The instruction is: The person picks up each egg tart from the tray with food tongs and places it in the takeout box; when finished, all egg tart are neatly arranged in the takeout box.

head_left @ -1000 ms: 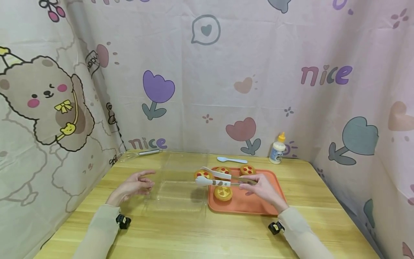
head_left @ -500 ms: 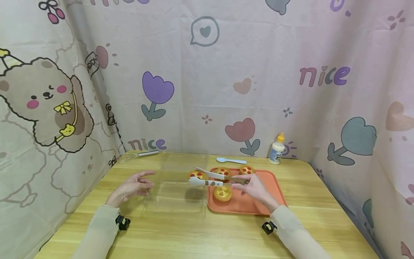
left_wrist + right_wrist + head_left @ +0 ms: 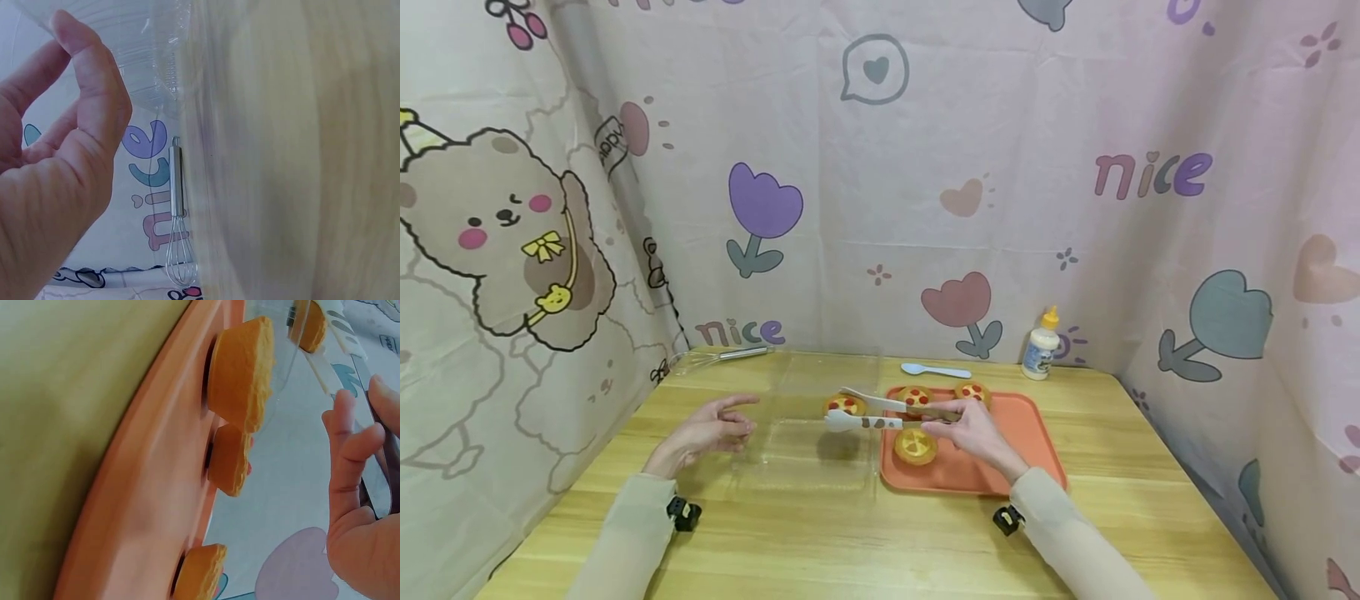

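Note:
My right hand (image 3: 976, 429) grips a pair of tongs (image 3: 880, 422) with white, brown-spotted arms. Between the tong tips is an egg tart (image 3: 846, 406) with red bits on top, raised over a clear plastic box (image 3: 805, 478) whose shadowed floor shows below. On the orange tray (image 3: 1018, 442) sit a plain yellow-topped tart (image 3: 915, 448) and two red-topped tarts (image 3: 973, 392), their crusts side-on in the right wrist view. My left hand (image 3: 711, 429) is at the box's left side, fingers loosely bent and holding nothing; clear plastic shows behind its fingertips in the left wrist view.
A wire whisk (image 3: 743, 355) lies at the back left of the wooden table (image 3: 820, 550). Behind the tray are a pale blue spoon (image 3: 936, 371) and a squeeze bottle (image 3: 1041, 350) with a yellow cap. A printed curtain (image 3: 880, 192) closes off the back and sides.
My right hand has carried the tongs and the tart leftward, from the tray's left edge to over the clear box. My left hand has stayed in place.

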The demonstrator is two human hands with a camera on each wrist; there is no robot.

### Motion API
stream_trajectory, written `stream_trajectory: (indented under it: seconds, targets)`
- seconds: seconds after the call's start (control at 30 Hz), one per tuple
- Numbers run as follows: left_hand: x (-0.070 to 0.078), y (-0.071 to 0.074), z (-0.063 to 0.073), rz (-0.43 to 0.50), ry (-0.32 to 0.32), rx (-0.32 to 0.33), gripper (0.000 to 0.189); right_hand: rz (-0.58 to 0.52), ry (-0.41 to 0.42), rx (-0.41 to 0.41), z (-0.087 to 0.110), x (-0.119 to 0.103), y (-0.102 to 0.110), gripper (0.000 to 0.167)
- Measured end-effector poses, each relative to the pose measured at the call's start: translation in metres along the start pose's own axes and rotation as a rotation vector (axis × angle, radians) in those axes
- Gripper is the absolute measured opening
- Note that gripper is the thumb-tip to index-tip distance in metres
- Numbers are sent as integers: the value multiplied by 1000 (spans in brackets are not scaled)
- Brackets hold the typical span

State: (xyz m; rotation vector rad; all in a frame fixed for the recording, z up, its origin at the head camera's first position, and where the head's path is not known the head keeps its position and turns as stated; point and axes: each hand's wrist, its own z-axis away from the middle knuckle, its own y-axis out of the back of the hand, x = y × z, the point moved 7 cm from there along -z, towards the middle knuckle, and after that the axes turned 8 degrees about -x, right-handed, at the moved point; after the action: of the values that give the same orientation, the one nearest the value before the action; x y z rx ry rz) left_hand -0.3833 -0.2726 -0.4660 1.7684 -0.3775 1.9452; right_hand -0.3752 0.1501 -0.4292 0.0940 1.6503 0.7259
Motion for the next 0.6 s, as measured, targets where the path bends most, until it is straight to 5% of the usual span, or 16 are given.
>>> stream_trajectory:
  seconds: [0.43,0.6]
  targets:
    - [-2,-2,-2,9,4,16,74,91,101,-73,-14,-13,-19,36]
    - [1,0,0,-10,10,17,74,76,75,-59,-17,-15,-24,36]
